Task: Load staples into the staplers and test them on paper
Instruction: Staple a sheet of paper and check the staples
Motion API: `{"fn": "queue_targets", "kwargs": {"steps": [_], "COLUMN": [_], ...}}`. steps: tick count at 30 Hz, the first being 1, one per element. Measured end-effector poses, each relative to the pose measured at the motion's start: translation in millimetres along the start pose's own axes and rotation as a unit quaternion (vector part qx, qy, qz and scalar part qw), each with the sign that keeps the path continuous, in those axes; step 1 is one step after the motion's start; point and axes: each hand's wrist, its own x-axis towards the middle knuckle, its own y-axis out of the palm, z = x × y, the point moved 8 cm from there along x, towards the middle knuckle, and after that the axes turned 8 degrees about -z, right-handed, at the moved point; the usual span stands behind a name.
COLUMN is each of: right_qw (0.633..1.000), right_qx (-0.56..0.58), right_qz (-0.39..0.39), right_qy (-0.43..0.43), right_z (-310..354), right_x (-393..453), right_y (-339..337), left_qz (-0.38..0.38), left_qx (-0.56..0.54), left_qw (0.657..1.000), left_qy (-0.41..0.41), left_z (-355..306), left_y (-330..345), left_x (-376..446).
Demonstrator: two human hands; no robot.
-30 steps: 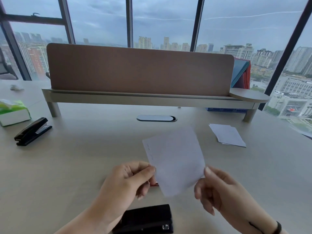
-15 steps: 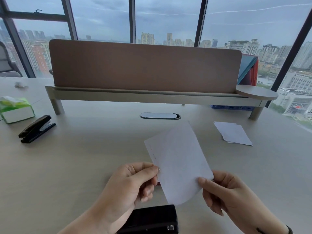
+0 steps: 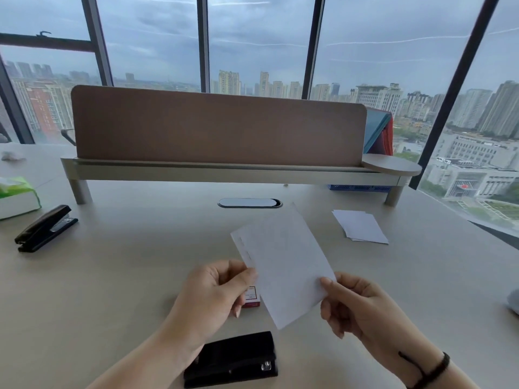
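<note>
I hold a small stack of white paper slips (image 3: 283, 265) upright above the desk, with a row of staple marks along its left edge. My left hand (image 3: 213, 296) pinches the left edge and my right hand (image 3: 354, 307) pinches the lower right corner. A black stapler (image 3: 233, 360) lies flat on the desk just below my hands. A second black stapler (image 3: 45, 228) rests at the far left. A small red staple box (image 3: 252, 297) peeks out behind my left fingers. A pile of loose white slips (image 3: 361, 226) lies to the right.
A beige desk (image 3: 126, 276) stretches out in front. A brown divider panel on a raised shelf (image 3: 219, 127) closes the back. A green tissue pack (image 3: 16, 196) sits at the far left. An oval cable port (image 3: 250, 203) is mid-desk. Windows stand behind.
The view has tilted slightly. The paper has leaned a little to the right, and my right hand has shifted its pinch down to the lower right corner.
</note>
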Motion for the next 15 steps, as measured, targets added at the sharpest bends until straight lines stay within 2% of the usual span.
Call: {"fn": "queue_targets", "kwargs": {"steps": [6,12,15], "right_qw": [0.996,0.986,0.976], "right_qx": [0.046,0.057,0.069], "right_qz": [-0.075,-0.153,-0.198], "right_qy": [0.004,-0.036,-0.062], "right_z": [-2,0,-3], "right_x": [-31,-91,-129], "right_y": [-34,-98,-139], "left_qz": [0.03,0.125,0.202], "left_qx": [0.004,0.014,0.042], "left_qw": [0.999,0.992,0.978], "left_qy": [0.024,0.018,0.016], "left_z": [-14,-26,-28], "left_y": [25,100,156], "left_x": [-11,-45,-75]}}
